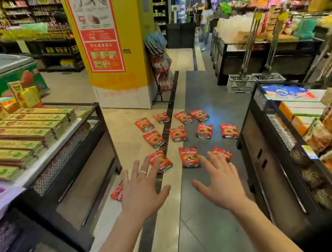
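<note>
Grip check: left grip (141, 188) and right grip (219, 182) both spread flat and holding nothing, low centre of frame, over red packets (189, 156) laid in rows on the floor (210, 234). Best to take the nearest row first, pinching edges. Beige-and-dark tiles, display stands (83, 172) on both sides, yellow pillar (137, 46) upper centre, shopper (206, 21) far back.

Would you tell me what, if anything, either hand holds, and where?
Nothing is held: left hand and right hand are spread open near the red packets.
</note>
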A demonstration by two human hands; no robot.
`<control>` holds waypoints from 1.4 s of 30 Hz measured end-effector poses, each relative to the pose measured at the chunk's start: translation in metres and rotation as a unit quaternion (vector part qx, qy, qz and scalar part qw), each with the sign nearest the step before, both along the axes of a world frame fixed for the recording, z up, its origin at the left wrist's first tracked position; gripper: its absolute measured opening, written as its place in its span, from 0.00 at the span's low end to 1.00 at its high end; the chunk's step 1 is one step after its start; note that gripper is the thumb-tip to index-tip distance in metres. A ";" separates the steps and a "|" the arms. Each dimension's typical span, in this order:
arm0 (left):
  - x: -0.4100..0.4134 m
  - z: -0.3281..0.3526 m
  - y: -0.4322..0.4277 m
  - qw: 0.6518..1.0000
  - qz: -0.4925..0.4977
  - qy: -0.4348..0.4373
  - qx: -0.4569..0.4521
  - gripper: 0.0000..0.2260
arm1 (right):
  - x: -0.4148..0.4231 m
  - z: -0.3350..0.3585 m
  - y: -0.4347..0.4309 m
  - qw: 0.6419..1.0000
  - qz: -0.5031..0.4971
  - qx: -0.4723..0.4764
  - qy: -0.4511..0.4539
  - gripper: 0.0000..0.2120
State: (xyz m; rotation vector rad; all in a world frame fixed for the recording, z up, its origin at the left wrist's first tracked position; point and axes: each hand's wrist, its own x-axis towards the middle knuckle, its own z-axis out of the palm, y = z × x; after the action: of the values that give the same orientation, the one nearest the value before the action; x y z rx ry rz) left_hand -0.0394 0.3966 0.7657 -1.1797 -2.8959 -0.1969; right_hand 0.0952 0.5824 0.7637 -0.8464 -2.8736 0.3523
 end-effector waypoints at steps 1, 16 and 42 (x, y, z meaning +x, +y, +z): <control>-0.013 -0.006 0.014 1.000 0.005 -0.004 -0.001 0.41 | -0.014 -0.007 0.016 1.000 0.002 -0.009 -0.002 0.38; -0.177 -0.070 0.187 0.980 0.188 -0.066 0.000 0.41 | -0.252 -0.059 0.224 0.979 0.184 -0.041 -0.078 0.40; -0.547 -0.366 0.181 0.871 0.419 -0.258 0.003 0.35 | -0.700 -0.339 0.241 0.926 0.297 -0.098 -0.212 0.39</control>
State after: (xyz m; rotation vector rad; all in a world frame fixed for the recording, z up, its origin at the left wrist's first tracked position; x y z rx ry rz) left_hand -0.5866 0.5778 0.3995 0.2737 -3.5051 -0.5550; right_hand -0.6044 0.8238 0.4245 -0.0291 -3.5068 0.5826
